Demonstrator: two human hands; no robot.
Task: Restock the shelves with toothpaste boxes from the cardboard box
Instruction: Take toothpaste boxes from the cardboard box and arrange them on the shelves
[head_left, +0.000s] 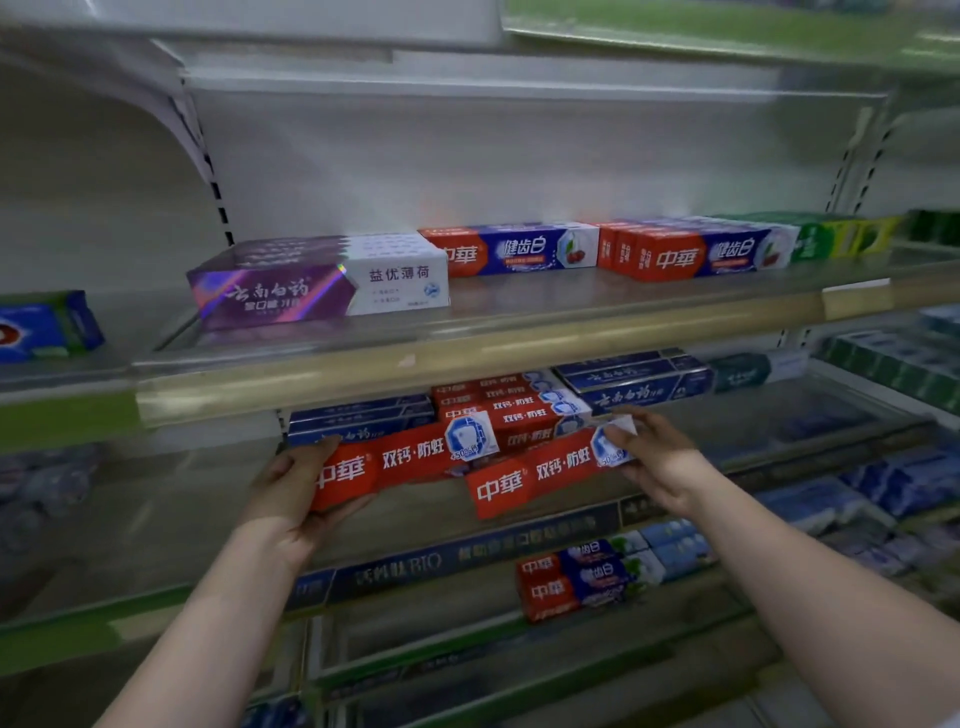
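Note:
My left hand (291, 491) grips the left end of a red toothpaste box (400, 460) at the middle shelf (571, 512), thumb on top and fingers underneath. My right hand (657, 457) pinches the right end of a second red toothpaste box (540, 475) that lies tilted, just in front of and below the first. Both boxes are at the front of a stack of similar red boxes (511, 402). The cardboard box is out of view.
Dark blue boxes (631, 382) flank the red stack. The upper shelf (467, 353) carries a purple-white box (317, 283) and red-blue boxes (519, 249), with bare room at its front. A lower shelf holds more red-blue boxes (576, 579).

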